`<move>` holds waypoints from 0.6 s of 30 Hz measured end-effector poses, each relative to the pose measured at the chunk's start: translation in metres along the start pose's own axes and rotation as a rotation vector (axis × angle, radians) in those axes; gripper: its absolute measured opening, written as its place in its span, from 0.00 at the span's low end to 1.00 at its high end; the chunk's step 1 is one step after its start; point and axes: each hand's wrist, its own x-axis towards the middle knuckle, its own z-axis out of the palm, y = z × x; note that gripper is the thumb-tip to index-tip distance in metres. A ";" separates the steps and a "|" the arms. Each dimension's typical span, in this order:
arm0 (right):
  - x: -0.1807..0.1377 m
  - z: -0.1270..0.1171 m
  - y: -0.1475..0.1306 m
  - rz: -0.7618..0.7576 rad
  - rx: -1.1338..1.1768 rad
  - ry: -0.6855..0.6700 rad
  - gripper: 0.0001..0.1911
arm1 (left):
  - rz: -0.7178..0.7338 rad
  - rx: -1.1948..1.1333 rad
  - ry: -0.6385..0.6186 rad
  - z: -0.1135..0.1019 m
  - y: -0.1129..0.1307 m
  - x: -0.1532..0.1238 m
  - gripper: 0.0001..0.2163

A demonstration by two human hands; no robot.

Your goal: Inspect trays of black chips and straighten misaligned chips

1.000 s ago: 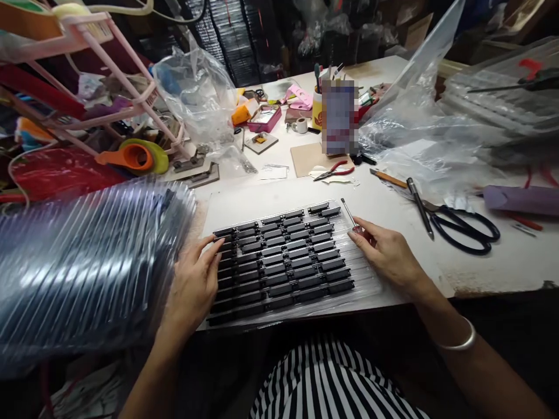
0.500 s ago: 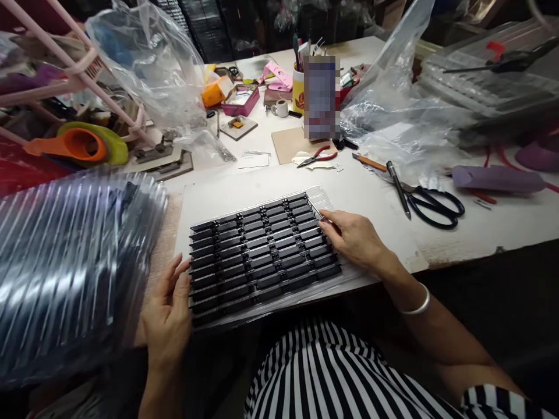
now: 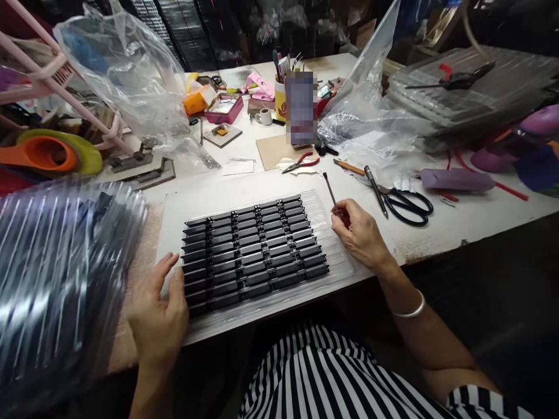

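Observation:
A clear plastic tray [image 3: 334, 265] lies on the white table. It carries several rows of black slotted connectors [image 3: 257, 247] with fine pins along their sides. My left hand [image 3: 157, 302] is at the tray's left edge, thumb and fingers apart, holding nothing; whether the thumb touches the tray I cannot tell. Beyond the tray's right side, my right hand [image 3: 360, 233] is closed around a thin dark rod [image 3: 330, 191] with a small blunt tip. The rod points up and away from me; its lower end is hidden in my fingers.
A stack of ribbed clear trays [image 3: 56, 273] stands at the left. Right of my right hand lie black-handled scissors [image 3: 410, 206] and a pen [image 3: 376, 192]. Red-handled pliers [image 3: 301, 163] rest behind the tray. Plastic bags [image 3: 371, 110] and a pink rack [image 3: 65, 75] flank the back.
My right hand has drawn away from the tray's right edge, and the rod now points away from the connectors. My left hand has eased slightly off the left edge. The view has shifted.

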 end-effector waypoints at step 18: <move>-0.010 -0.015 -0.010 -0.526 0.039 -0.191 0.07 | 0.051 -0.631 -0.368 0.050 0.106 -0.045 0.15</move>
